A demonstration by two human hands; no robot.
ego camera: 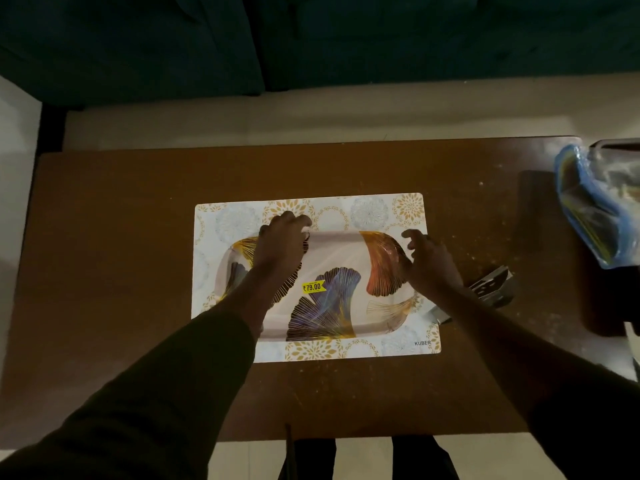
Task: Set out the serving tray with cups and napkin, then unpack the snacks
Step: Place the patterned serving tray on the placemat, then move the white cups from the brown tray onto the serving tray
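A white serving tray (329,251) printed with orange, blue and gold leaves and bearing a yellow price sticker (313,287) lies on a patterned placemat (391,344) in the middle of a brown table (114,237). My left hand (282,245) grips the tray's far rim near its left end. My right hand (427,259) hovers over the tray's right end with its fingers spread, and I cannot tell whether it touches the tray. No cups or napkin are in view.
A blue-edged clear plastic bag (595,209) with items inside sits at the table's right edge on a dark board (550,258). A small shiny packet (491,289) lies just right of the placemat. A dark green sofa (311,39) stands beyond the table.
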